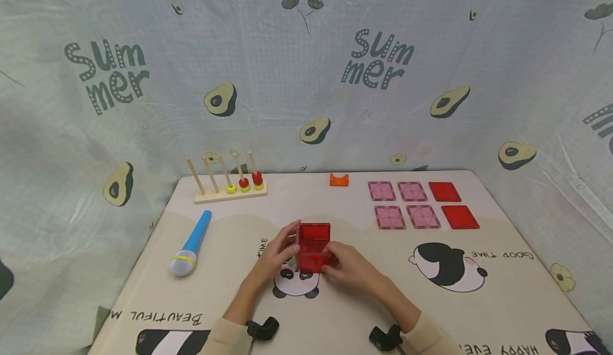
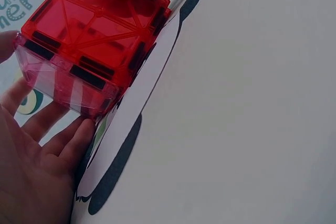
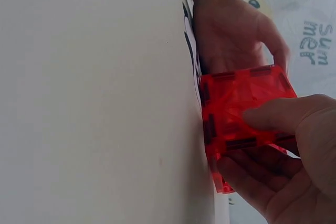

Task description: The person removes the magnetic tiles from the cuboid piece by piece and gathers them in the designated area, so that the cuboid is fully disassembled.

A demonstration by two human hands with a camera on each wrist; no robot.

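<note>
An open-topped box of translucent magnetic tiles [image 1: 313, 263] stands in the middle of the table, over a printed panda face. Red tiles [image 2: 100, 30] form its near face, and a pink tile [image 2: 68, 85] makes the left side. My left hand [image 1: 275, 251] holds that left side, thumb at the upper edge and fingers spread along the pink tile. From the right, my right hand [image 1: 354, 267] grips the box, its thumb flat on the red near face in the right wrist view and its fingers bent along the right side.
Several pink tiles [image 1: 381, 191] and two red tiles [image 1: 460, 217] lie flat in rows at the back right. An orange notched block [image 1: 339, 180] sits at the back edge. Left are a pegged bead counter [image 1: 230, 197] and a blue toy microphone [image 1: 193, 243]. A printed curtain [image 1: 268, 67] hangs behind.
</note>
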